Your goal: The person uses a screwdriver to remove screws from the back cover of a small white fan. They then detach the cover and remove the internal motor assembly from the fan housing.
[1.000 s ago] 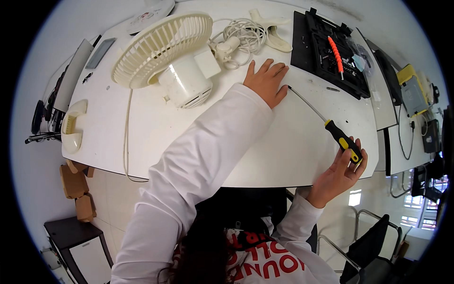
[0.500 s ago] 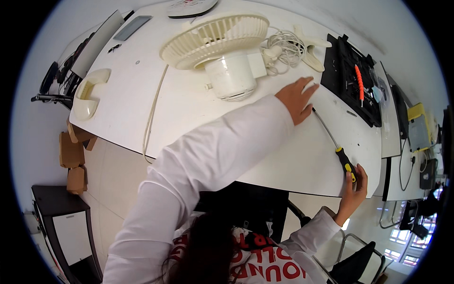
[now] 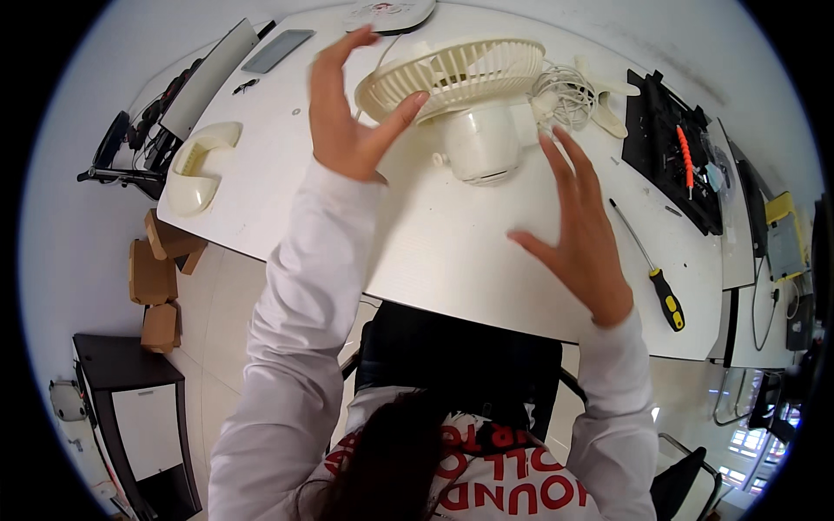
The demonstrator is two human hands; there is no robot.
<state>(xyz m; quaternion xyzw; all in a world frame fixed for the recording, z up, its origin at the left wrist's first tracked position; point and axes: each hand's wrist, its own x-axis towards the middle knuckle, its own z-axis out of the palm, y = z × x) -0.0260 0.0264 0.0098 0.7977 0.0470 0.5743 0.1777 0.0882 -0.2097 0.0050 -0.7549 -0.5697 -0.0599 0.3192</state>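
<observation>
A cream fan head [image 3: 483, 149] lies on the white table, its slotted grille [image 3: 452, 76] facing away and its rounded motor housing towards me. My left hand [image 3: 347, 122] is raised at the left edge of the grille, thumb and fingers spread wide with nothing in them. Whether it touches the grille, I cannot tell. To the right of the housing, my right hand [image 3: 584, 230] hovers with fingers apart, also holding nothing. A screwdriver [image 3: 666, 300] with a black and yellow handle rests on the table, right of my right hand.
A coiled white cable [image 3: 565, 94] and a cream forked part [image 3: 612, 108] lie beyond the fan. At the right is a black tool case [image 3: 665, 148] with an orange-handled tool. A curved cream cover [image 3: 198, 169] sits at the left. The table's near edge [image 3: 486, 323] borders a black chair.
My right hand has let go of the screwdriver and moved up-left towards the fan. My left hand has swung from the fan's right to its left side. The view has shifted slightly.
</observation>
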